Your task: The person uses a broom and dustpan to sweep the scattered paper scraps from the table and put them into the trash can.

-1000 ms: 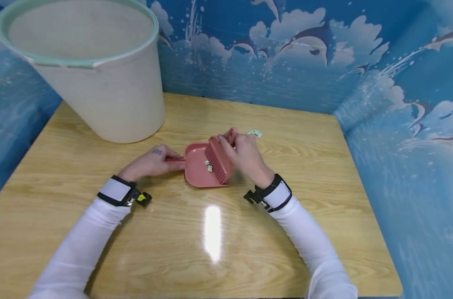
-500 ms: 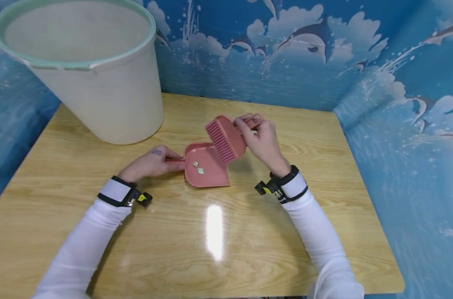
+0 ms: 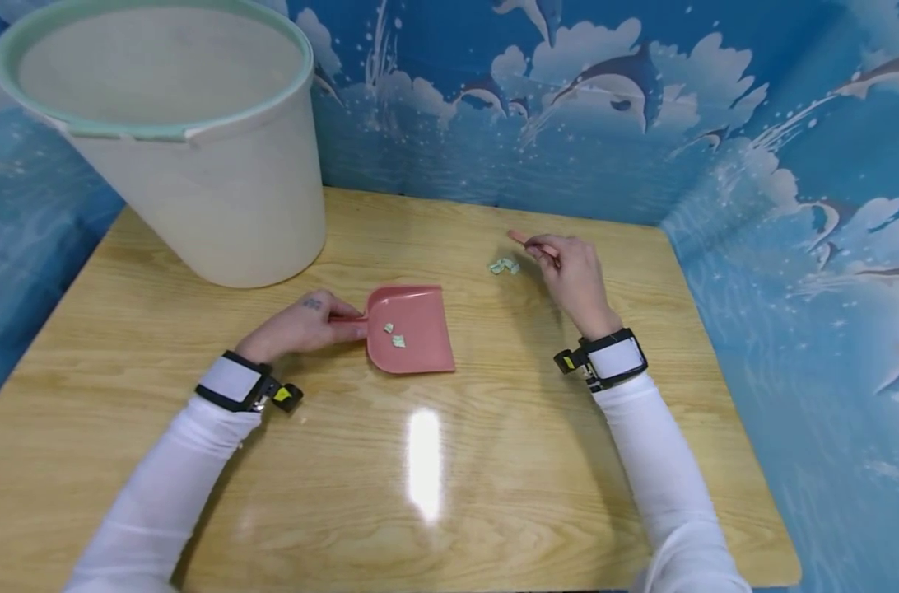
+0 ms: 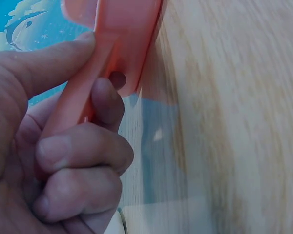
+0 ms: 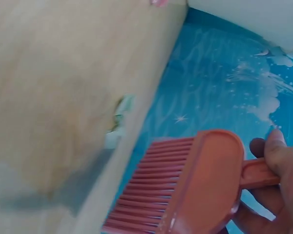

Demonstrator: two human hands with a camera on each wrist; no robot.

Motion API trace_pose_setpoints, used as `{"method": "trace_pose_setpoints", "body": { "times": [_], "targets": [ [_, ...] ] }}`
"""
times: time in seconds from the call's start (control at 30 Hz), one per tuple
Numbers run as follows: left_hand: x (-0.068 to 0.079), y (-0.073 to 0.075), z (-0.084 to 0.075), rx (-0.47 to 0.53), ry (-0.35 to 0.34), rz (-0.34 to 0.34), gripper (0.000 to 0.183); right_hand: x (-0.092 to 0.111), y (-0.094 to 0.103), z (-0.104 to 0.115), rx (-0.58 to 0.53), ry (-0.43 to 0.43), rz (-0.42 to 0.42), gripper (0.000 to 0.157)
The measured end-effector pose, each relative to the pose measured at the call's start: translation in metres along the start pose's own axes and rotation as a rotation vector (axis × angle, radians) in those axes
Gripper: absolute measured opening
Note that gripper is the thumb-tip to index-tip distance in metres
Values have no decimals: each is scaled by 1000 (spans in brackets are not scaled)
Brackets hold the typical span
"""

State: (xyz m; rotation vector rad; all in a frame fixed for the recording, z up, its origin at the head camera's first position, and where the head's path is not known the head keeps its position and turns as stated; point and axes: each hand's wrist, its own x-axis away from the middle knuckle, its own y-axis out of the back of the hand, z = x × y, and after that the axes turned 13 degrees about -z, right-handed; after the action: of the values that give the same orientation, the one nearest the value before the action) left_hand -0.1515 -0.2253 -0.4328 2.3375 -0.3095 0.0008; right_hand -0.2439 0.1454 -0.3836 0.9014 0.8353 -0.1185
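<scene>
A pink dustpan [image 3: 423,342] lies on the table, its open edge toward the right. My left hand [image 3: 301,324] grips its handle [image 4: 75,105], fingers curled round it in the left wrist view. Two small pale green scraps [image 3: 398,341] lie in the pan. My right hand [image 3: 577,278] holds a pink hand brush [image 5: 212,183] by its short handle, bristles pointing away from the hand in the right wrist view. In the head view the hand hides much of the brush. Just left of it, a small cluster of green scraps [image 3: 505,266] lies on the table.
A large whitish bucket [image 3: 227,198] with a green rim stands at the back left of the wooden table [image 3: 331,494]. Blue dolphin-printed sheeting [image 3: 449,156] rises behind the table and along its sides.
My right hand has lifted the brush out of the dustpan and moved right, beyond the scrap cluster. The two scraps in the pan sit further left than before. The left hand and dustpan stayed put.
</scene>
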Motion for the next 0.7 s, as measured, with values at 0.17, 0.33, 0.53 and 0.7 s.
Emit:
{"method": "trace_pose_setpoints", "body": {
  "times": [0.17, 0.33, 0.53, 0.7],
  "targets": [
    [0, -1, 1, 6, -5, -2, 34, 13, 3, -7, 45, -25, 93, 16],
    [0, -2, 2, -1, -13, -3, 33, 23, 8, -7, 29, -29, 118, 16],
    [-1, -3, 0, 21, -1, 10, 32, 38, 20, 0, -1, -20, 111, 16],
    [-1, 1, 0, 21, 7, 19, 32, 44, 29, 13, -34, -23, 118, 16]
  ]
}}
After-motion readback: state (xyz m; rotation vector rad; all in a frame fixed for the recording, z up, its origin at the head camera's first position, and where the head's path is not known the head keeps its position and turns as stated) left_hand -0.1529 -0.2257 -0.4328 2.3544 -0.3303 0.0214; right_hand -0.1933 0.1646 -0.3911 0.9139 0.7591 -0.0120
